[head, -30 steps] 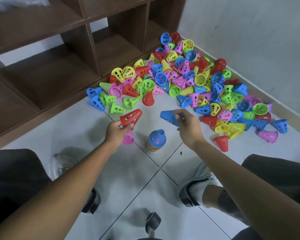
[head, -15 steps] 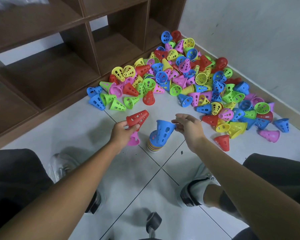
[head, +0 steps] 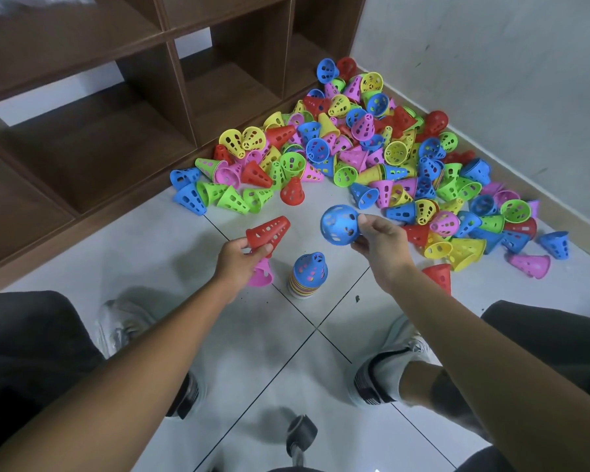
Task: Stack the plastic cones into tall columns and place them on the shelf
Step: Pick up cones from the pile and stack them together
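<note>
Head view: left hand (head: pixel 237 255) grips red cone (head: pixel 268 231), right hand (head: pixel 382 241) grips blue cone (head: pixel 339 224), above stack (head: pixel 308 274).

Cones in five bright colours on our pale grey floor

We hold a red cone (head: pixel 268 232) dotted with oval holes in our left hand (head: pixel 236 263) and a blue cone (head: pixel 339 225), pierced the same way, in our right hand (head: pixel 382 245). A pink cone (head: pixel 260 273) lies under the left hand. The stack (head: pixel 308 274) shows a blue top over bands of yellow, pink and red. The pile (head: pixel 365 158) mixes blue, green, yellow, pink and red. The shelf (head: pixel 92 144) is dark brown wood, the floor (head: pixel 198 335) light grey tile with dark grout lines, the wall (head: pixel 491 80) off-white with dark scuffs. Our trousers (head: pixel 31 345) are black, our shoes (head: pixel 385 373) grey-white with black bands.
</note>
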Tool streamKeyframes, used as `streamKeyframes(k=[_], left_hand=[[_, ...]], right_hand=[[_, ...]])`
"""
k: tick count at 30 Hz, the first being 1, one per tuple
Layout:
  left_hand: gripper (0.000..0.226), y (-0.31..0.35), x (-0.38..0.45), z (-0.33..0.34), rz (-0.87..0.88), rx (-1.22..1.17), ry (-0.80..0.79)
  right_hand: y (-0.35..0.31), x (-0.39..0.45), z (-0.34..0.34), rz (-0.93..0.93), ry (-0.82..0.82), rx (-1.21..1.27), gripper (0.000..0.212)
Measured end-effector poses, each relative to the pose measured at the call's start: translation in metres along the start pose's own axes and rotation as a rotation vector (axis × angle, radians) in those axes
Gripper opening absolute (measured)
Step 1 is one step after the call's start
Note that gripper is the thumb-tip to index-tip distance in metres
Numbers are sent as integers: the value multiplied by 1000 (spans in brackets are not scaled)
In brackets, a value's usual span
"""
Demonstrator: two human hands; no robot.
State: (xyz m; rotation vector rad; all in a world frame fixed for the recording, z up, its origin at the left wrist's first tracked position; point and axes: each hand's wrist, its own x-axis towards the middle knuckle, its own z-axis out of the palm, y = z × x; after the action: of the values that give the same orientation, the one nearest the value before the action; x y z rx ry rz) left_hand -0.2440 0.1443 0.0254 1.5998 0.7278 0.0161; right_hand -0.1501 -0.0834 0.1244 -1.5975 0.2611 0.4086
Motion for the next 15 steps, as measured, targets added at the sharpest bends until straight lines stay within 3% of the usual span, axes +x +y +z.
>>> streamKeyframes(k=[3,7,15], left_hand=[[21,0,-1,0,-5,10,1],[16,6,-3,1,0,-27,15],[16,31,-6,7,57,-98,-53]], right_hand=[[0,-1,4,139,-70,122,18],[20,-5,13,259,-107,-31,18],[45,1,5,372,0,-126,11]])
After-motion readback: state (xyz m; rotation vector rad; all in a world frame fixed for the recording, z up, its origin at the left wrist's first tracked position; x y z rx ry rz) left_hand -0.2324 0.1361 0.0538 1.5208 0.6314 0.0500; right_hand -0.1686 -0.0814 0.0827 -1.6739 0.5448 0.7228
